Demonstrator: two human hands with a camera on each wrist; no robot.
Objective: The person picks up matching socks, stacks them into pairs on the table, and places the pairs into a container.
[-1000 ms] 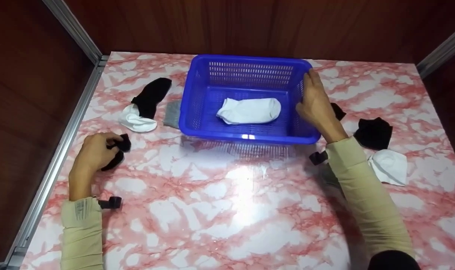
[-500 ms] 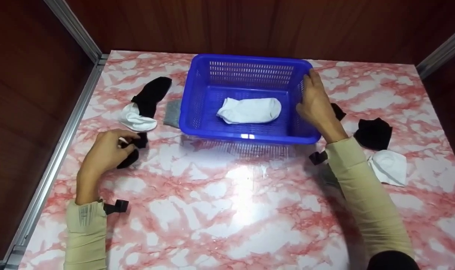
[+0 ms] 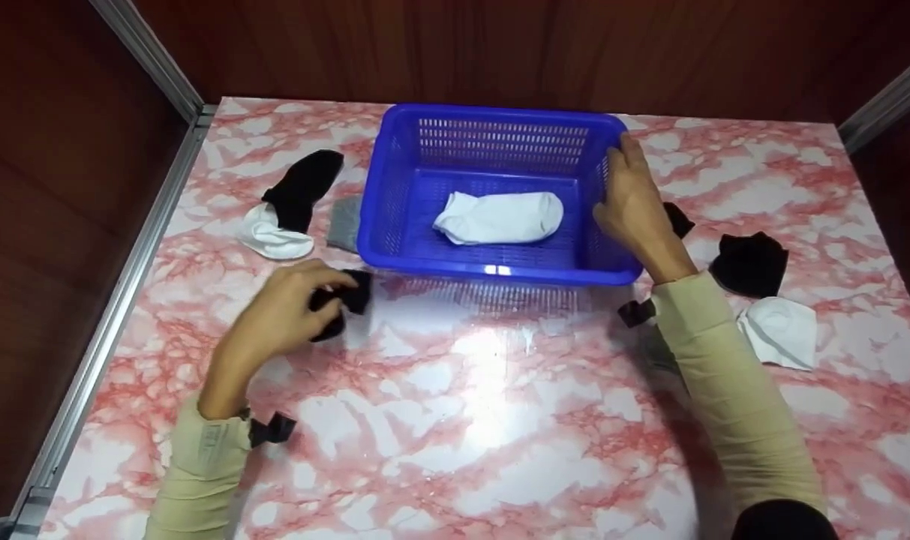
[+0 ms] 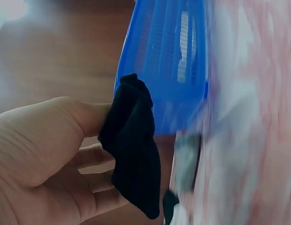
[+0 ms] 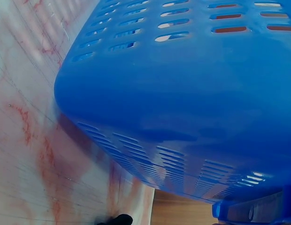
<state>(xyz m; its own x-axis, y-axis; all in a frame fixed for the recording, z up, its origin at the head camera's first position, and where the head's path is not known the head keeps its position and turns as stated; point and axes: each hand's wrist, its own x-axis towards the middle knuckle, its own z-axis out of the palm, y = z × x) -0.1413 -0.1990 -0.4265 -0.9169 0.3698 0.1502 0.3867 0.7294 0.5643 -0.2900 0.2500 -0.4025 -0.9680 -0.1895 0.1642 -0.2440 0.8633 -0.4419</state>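
My left hand (image 3: 286,307) pinches a black sock (image 3: 357,291) above the table, just in front of the basket's left front corner. In the left wrist view the sock (image 4: 134,145) hangs folded from thumb and fingers. The blue plastic basket (image 3: 492,273) stands at the back middle with a white sock (image 3: 500,217) lying flat inside. My right hand (image 3: 635,202) grips the basket's right rim. In the right wrist view the blue basket wall (image 5: 173,98) fills most of the frame, and the right fingers are out of sight there.
Left of the basket lie a black sock (image 3: 304,187), a white sock (image 3: 274,238) and a partly hidden grey sock (image 3: 343,223). To the right are a black sock (image 3: 751,264), a white sock (image 3: 779,331) and another black piece (image 3: 678,220). Brown panels (image 3: 500,52) enclose the table.
My left hand has carried the black sock rightward from the table's left side to near the basket's front left corner. The right hand and basket have stayed put.
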